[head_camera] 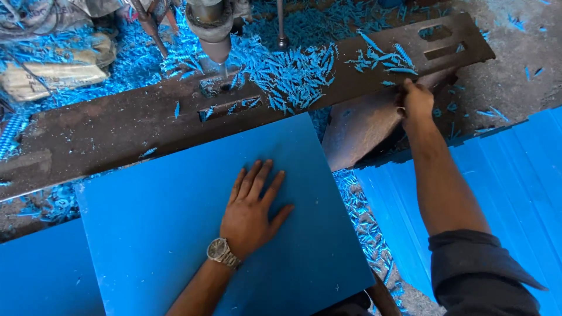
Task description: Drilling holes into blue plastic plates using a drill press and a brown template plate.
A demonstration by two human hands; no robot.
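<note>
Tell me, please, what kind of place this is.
Probably a small workshop that drills or cuts plastic sheet. A drill head stands over a long rusty metal bar, curly blue shavings lie everywhere, and the left hand presses flat on a blue sheet.

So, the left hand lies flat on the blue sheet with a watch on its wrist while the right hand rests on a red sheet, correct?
Not quite. The left hand lies flat on the blue sheet, watch on its wrist, but the head view shows the right hand at the edge of the rusty metal bar, not on a red sheet.

blue sheet (175, 222), rusty brown bar (117, 126)
</note>
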